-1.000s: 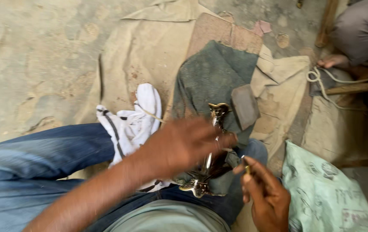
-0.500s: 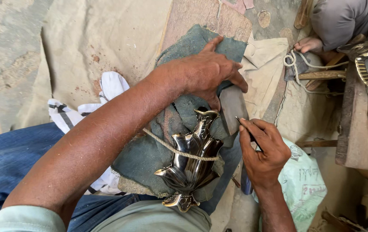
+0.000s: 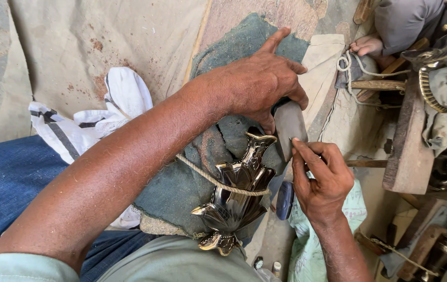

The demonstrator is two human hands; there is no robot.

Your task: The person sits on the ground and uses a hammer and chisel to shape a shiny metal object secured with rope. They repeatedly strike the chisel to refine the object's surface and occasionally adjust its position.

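My left hand [image 3: 262, 78] reaches forward and grips the top of a grey sharpening stone [image 3: 289, 128] that rests on a blue-green cloth [image 3: 181, 193]. My right hand [image 3: 320, 180] pinches a small thin tool, its tip pressed against the stone's lower edge. A dark shiny metal vase [image 3: 236, 196] with scalloped edges lies on my lap, tied down by a rope [image 3: 213, 180] across its middle.
A white cloth with dark stripes [image 3: 90, 122] lies on my left thigh. A wooden bench [image 3: 406, 141] with metal pieces and rope stands at the right. Another person's foot [image 3: 367, 46] shows at the top right. A pale green sack [image 3: 307, 235] lies beneath my right wrist.
My left hand left the vase and moved forward onto the grey stone. My right hand brought the small tool up against the stone.
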